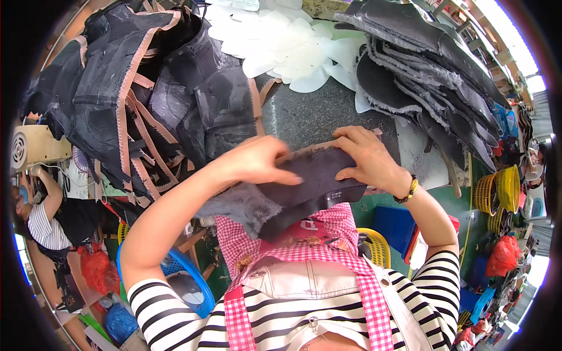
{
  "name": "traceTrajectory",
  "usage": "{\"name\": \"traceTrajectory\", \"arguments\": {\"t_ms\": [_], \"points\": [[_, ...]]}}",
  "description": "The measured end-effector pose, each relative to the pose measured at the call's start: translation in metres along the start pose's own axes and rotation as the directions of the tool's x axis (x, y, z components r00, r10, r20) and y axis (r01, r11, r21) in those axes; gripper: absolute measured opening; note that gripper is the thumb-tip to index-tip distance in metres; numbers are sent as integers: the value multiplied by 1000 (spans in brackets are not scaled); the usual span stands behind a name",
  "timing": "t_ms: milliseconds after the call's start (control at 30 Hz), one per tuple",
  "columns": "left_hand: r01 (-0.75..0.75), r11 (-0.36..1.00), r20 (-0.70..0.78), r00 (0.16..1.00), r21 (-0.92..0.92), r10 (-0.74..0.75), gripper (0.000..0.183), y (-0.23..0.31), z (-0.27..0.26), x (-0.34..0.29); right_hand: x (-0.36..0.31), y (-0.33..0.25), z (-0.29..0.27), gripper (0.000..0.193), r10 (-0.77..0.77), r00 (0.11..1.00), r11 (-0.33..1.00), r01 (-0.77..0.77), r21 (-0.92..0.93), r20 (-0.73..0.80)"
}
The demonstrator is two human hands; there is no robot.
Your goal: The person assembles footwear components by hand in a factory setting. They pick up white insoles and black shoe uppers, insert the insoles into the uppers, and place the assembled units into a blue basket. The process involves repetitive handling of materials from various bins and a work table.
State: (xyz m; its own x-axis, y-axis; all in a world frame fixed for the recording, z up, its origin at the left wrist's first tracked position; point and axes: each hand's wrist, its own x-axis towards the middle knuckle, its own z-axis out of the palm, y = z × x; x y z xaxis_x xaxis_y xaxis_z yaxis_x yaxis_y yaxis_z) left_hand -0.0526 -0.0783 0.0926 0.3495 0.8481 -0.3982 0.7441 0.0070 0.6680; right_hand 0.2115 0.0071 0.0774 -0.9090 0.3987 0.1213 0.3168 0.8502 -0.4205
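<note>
A black boot upper piece (319,172) lies before me at the table's near edge, with a tan strip along its far edge, a small pale label and grey fuzzy lining showing at its left. My right hand (367,159) grips the piece at its right end, fingers over the far edge and thumb on the near face. Over its left part is my left hand (254,162), thumb stretched to the right; its other fingers are smeared by motion. Whether they grip the edge is unclear.
Black uppers with tan edging (117,88) are heaped at left. White thin cut pieces (287,44) lie at the back; black fuzzy-lined pieces (421,76) are stacked at right. A blue basket (202,292) and yellow basket (377,245) stand below. Another person (52,216) is at far left.
</note>
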Motion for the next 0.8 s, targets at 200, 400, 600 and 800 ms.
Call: {"name": "traceTrajectory", "arguments": {"t_ms": [200, 400, 600, 800], "points": [[156, 979, -112, 979, -133, -171, 40, 15, 28, 43, -9, -55, 4, 26, 16, 991, 888, 47, -457, 134], [255, 959, -80, 961, -121, -266, 37, 25, 29, 47, 8, 14, -31, 41, 489, 747, 836, -548, 2, 450], [263, 962, -50, 963, -66, -267, 35, 27, 27, 54, 15, 27, -13, 46, 539, 751, 839, -520, -162, 381], [222, 975, -117, 968, -1, -221, 34, 30, 30, 53, 7, 26, -45, 56, 513, 846, 816, -429, -388, 144]]}}
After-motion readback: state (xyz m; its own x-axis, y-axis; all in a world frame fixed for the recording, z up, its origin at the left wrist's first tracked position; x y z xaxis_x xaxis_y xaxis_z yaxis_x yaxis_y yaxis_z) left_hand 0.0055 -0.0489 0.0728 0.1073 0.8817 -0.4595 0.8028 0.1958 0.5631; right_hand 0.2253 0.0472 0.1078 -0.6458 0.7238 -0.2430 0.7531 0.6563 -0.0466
